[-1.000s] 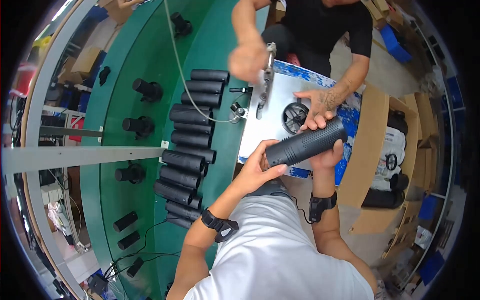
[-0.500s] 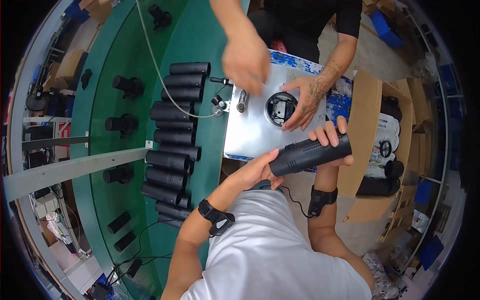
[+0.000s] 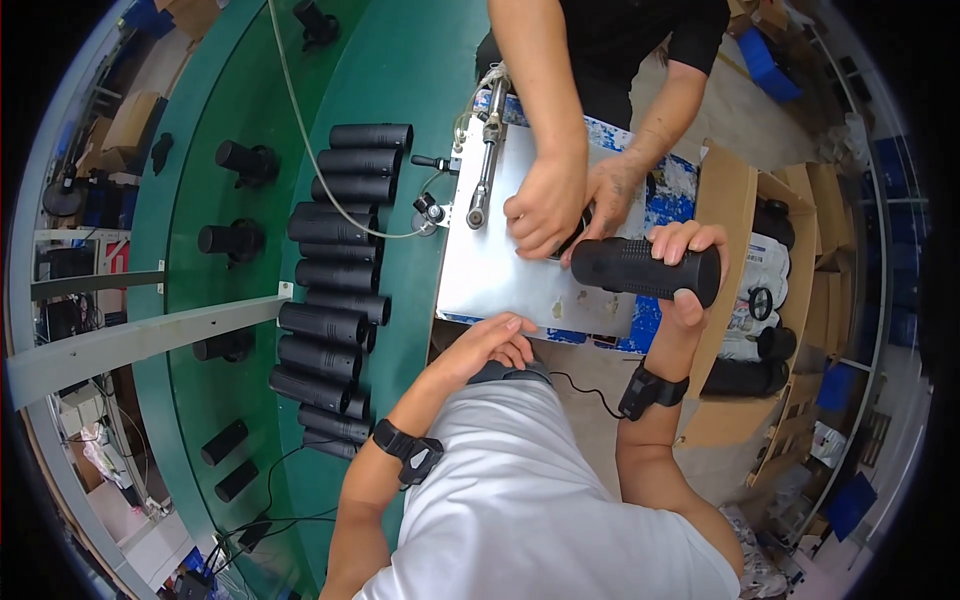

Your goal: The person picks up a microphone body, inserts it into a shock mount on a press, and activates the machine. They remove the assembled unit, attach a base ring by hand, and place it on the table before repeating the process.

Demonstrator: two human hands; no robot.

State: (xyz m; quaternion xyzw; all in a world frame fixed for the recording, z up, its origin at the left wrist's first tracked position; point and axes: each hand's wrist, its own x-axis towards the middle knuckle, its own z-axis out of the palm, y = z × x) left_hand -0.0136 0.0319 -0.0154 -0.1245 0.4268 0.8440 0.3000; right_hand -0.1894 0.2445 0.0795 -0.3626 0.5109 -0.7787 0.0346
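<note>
Across the left, a green bench (image 3: 408, 265) was lined with black tubes (image 3: 335, 275). Right of centre, a black cylinder (image 3: 630, 268) was gripped by the right hand (image 3: 692, 243); near centre, the left hand (image 3: 490, 345) was held half-open.

To my left runs a green bench (image 3: 430, 70), its edges bent by the lens, with a grey metal bar (image 3: 150, 340) reaching over it. Before me stands a low table (image 3: 675, 190) with patchy blue and white paint. Beyond it I see pale floor (image 3: 740, 115). Cardboard boxes (image 3: 825, 330) crowd my right, near a blue bin (image 3: 768, 65), under bright, even light.
</note>
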